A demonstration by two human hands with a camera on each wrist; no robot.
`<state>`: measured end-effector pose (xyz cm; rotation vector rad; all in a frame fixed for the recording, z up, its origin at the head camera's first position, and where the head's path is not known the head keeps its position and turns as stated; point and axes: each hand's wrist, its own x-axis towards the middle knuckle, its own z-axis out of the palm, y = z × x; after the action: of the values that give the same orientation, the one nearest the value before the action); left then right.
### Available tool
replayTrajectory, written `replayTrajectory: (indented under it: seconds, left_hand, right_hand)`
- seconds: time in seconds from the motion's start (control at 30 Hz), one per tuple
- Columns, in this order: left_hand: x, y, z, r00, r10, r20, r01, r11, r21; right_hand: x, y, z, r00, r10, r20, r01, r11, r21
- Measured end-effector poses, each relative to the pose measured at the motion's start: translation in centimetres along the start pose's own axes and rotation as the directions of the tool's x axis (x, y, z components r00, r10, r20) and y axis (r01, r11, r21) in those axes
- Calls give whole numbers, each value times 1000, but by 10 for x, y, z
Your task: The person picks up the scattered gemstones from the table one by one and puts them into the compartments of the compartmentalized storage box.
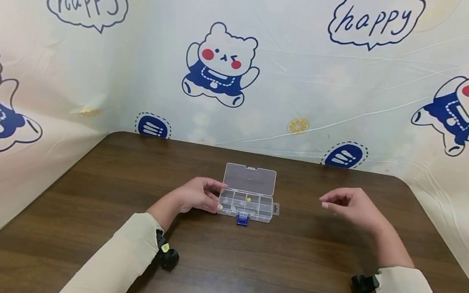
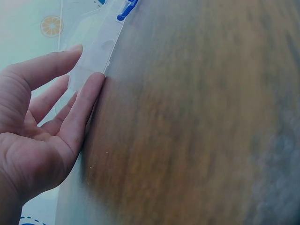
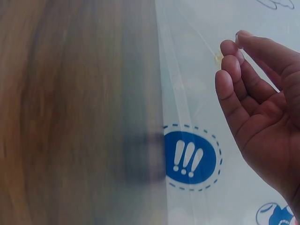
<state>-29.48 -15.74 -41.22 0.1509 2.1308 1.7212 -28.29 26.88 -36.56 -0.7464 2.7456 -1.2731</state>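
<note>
A clear plastic compartment box (image 1: 244, 212) lies on the table with its transparent lid (image 1: 249, 179) standing open behind it. A blue latch (image 1: 242, 219) hangs at its front, and a small yellow piece (image 1: 248, 199) sits in a back compartment. My left hand (image 1: 200, 194) grips the box's left end, thumb at the front corner and forefinger by the back one. Well right of the box, my right hand (image 1: 353, 207) hovers over the table. Its thumb and forefinger tips (image 3: 228, 47) come together in the right wrist view; I cannot tell whether something tiny is between them.
The dark wooden table (image 1: 284, 291) ends at a cloth backdrop (image 1: 278, 60) printed with bears. A hanging tab (image 1: 276, 209) sticks out from the box's right end. Each wrist carries a small black camera, one on the left (image 1: 169, 258), one on the right (image 1: 363, 284).
</note>
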Motion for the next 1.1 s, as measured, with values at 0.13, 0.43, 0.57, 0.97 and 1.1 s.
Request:
replayTrajectory:
  seconds: [0.13,0.43,0.57,0.97,1.1]
  left_hand:
    - [0,0,0,1000,1,-2,-1,1000,-3]
    - [-1,0,0,1000,-4,-4,4,1000,-1]
    - [0,0,-1,1000,-4,-6,4,1000,3]
    - [1,-1,-1,1000,6,21,-5,1000,-19]
    - [1,-1,-1,1000,6,21,-6,1000,-17]
  right_hand:
    - [3,-7,4,1000,-8,16,8,1000,8]
    - [9,-11,11,999,-24,28,24,1000,13]
    - [11,-15,15,999,-35,33,34,999,20]
    - [22,-36,30,996,-61,66,59,998,36]
    - [25,-40,34,993,-78,88,74,996,46]
